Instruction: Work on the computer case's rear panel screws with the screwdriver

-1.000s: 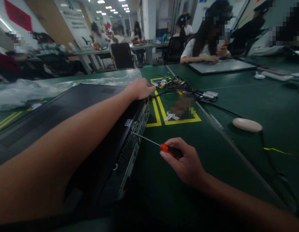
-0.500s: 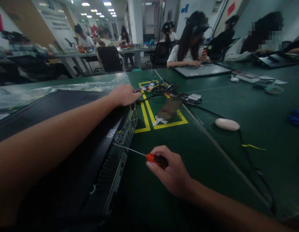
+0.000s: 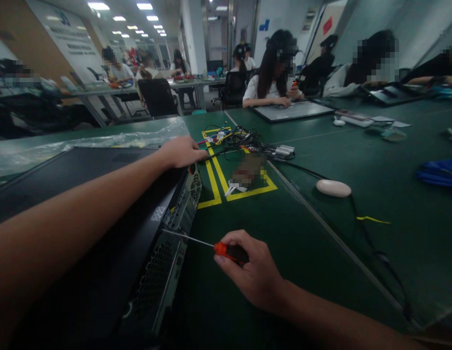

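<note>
Black desktop case (image 3: 83, 204) lies flat on the green table (image 3: 284, 253), and my guess is we're at the rear-panel screw stage, since the right hand (image 3: 253, 274) is wrapped tight around the red-and-black screwdriver (image 3: 214, 248) with its thin shaft angled up-left and the tip right at the back panel. Left hand (image 3: 182, 151) is stretched out with the forearm across the lid, palm down over the far top corner, fingers loosely curled and gripping nothing. Next move probably needs the tip seated square in a screw head, which I can't really make out.
</note>
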Available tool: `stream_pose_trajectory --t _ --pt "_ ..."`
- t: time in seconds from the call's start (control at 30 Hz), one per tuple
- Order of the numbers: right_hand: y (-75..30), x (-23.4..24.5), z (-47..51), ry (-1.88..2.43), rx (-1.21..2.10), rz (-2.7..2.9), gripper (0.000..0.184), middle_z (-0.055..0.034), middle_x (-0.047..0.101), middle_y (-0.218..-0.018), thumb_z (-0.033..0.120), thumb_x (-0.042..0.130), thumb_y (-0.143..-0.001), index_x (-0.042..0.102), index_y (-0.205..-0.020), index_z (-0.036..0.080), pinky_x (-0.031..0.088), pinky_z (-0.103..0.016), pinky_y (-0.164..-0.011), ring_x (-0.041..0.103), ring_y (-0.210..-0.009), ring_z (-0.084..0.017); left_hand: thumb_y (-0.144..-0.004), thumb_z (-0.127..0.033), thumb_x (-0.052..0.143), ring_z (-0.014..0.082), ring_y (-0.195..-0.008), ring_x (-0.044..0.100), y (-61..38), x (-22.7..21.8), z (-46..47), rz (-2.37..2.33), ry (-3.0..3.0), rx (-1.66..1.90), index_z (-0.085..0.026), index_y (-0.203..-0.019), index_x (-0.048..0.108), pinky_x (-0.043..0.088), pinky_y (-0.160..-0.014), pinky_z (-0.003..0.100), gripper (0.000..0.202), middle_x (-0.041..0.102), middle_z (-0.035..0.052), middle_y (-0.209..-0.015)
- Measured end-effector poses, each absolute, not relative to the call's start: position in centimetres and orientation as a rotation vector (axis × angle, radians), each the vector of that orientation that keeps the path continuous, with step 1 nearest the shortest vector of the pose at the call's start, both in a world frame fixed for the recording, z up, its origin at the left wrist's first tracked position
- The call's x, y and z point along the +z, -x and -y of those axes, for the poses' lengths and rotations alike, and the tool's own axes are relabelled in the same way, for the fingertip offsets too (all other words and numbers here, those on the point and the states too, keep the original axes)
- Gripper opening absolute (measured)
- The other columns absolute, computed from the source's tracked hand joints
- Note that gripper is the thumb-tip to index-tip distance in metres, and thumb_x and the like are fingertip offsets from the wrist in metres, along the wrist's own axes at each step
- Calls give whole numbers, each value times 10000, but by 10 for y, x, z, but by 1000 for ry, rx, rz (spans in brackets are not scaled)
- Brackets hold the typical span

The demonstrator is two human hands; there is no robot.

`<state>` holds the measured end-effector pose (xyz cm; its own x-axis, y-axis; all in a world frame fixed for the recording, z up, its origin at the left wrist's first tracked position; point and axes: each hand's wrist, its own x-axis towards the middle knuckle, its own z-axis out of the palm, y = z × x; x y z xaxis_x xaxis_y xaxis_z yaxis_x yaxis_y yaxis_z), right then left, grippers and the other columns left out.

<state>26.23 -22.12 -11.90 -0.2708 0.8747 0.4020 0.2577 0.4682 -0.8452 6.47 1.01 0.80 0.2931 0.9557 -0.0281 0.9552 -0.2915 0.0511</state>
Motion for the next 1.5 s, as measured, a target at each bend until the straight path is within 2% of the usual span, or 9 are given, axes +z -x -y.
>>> stream_pose_trajectory --t 0.23,0.5,0.8,1.03,1.13,1.27,1.37,1.5 --pt "-262 -120 221 966 743 1780 141 -11 738 -887 158 720 -914 659 -1022 224 494 -250 -618 645 -679 -142 -866 -663 465 361 -963 701 -61 6 -5 -1950 -2450 98 -209 -1065 862 542 -812 431 635 783 171 -1056" --pt "-264 -121 220 956 700 1793 131 -24 746 -923 185 738 -931 680 -1044 219 534 -276 -680 661 -722 -156 -892 -583 452 364 -992 689 -64 8 -2 -1955 -2449 100 -185 -1071 853 535 -856 449 592 771 197 -1040" --pt "-263 -117 220 959 672 1823 88 -32 719 -891 227 697 -970 728 -1050 209 523 -292 -698 657 -749 -173 -900 -593 423 381 -992 695 -63 6 -4 -1966 -2456 87 -184 -1085 850 530 -832 449 619 768 199 -1045" --pt "-261 -114 220 959 760 1840 170 -28 677 -813 229 590 -1026 749 -997 175 482 -281 -631 629 -684 -159 -903 -589 417 347 -968 700 -64 7 -3 -1969 -2455 76 -199 -1093 846 526 -823 407 610 773 179 -1030" --pt "-260 -117 221 946 752 1816 109 -28 709 -857 247 646 -989 718 -1050 194 504 -279 -650 658 -712 -164 -914 -578 408 347 -960 694 -63 7 -4 -1953 -2463 63 -194 -1076 842 520 -826 414 602 773 183 -1050" --pt "-260 -118 221 962 713 1767 164 6 704 -830 230 753 -893 646 -1019 229 515 -264 -632 635 -665 -152 -909 -583 417 348 -954 695 -63 7 -4 -1953 -2456 70 -196 -1062 844 521 -825 412 596 774 183 -1042" --pt "-260 -117 220 953 707 1777 110 5 712 -837 202 729 -909 635 -957 234 519 -262 -636 624 -655 -144 -898 -591 423 340 -960 700 -63 7 -3 -1968 -2453 76 -210 -1050 850 523 -822 394 592 775 169 -1011" --pt "-261 -116 220 943 716 1772 105 3 708 -842 197 733 -920 647 -972 228 518 -261 -645 621 -658 -143 -887 -595 442 336 -931 695 -63 7 -4 -1946 -2462 75 -223 -991 853 517 -813 399 565 768 159 -953"
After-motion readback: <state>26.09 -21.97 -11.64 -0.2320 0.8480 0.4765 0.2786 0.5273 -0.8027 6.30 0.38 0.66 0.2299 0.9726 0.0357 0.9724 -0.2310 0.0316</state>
